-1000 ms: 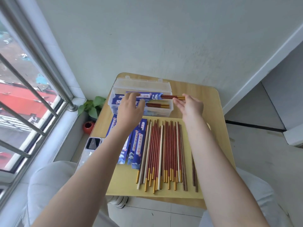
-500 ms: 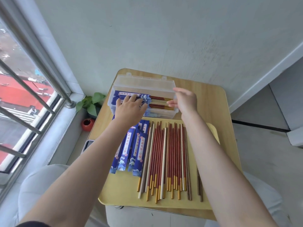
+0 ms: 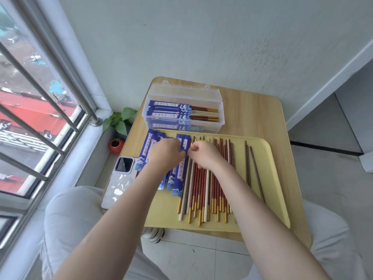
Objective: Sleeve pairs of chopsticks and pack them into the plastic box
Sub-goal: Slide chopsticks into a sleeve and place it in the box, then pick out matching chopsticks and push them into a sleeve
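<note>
The clear plastic box point(image 3: 220, 106) stands open at the back of the table, with several sleeved pairs point(image 3: 171, 112) lying in it. In front of it a yellow tray point(image 3: 270, 178) holds a row of loose red, white and brown chopsticks point(image 3: 212, 188), with empty blue paper sleeves point(image 3: 179, 176) at its left. My left hand point(image 3: 165, 152) lies on the sleeves with fingers curled down; its grip is hidden. My right hand point(image 3: 203, 154) sits over the left end of the chopstick row, thumb and forefinger pinched at a chopstick there.
Two brown chopsticks point(image 3: 254, 170) lie apart at the tray's right. A phone point(image 3: 121, 178) rests at the wooden table's point(image 3: 252, 110) left front edge. A small plant point(image 3: 119, 120) in a red pot point(image 3: 116, 146) stands by the barred window. My knees flank the table.
Both hands have pulled back from the plastic box to the tray. The sleeved pair they were setting down now lies in the box.
</note>
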The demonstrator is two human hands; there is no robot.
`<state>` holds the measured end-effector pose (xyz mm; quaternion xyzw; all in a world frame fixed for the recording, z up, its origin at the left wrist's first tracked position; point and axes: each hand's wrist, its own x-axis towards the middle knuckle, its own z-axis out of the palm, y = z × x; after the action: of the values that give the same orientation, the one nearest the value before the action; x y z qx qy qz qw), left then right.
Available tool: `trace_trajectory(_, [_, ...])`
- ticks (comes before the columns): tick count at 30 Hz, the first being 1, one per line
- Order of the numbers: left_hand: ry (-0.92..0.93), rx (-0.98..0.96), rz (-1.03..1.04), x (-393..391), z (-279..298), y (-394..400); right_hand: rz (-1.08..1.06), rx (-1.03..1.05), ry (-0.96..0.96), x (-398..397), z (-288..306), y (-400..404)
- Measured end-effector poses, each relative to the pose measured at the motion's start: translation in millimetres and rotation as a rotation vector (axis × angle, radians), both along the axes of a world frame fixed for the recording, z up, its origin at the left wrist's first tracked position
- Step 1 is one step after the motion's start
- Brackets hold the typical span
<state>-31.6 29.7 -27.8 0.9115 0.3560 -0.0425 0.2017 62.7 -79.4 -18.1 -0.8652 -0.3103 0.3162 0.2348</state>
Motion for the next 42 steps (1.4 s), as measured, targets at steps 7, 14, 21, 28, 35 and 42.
trace_trajectory(7, [0.076,0.034,-0.047,-15,-15,-37,-0.111,0.146,-0.043,-26,-15,-25])
trace_trajectory(14, [-0.260,-0.203,0.260,-16,-4,-39,-0.206,0.278,0.023,-23,-2,-49])
trace_trajectory(21, [-0.867,-1.227,0.701,-20,21,-51,-0.167,0.461,0.232,-34,8,-65])
trace_trajectory(28, [-0.925,-1.379,0.789,-16,22,-66,-0.268,0.591,0.099,-29,10,-87])
trace_trajectory(35, [-0.645,-0.037,0.247,-18,26,-79,-0.387,0.562,0.226,-8,26,-112])
trace_trajectory(42, [-0.164,0.373,-0.408,9,25,-83,-0.377,0.537,0.568,-3,32,-125])
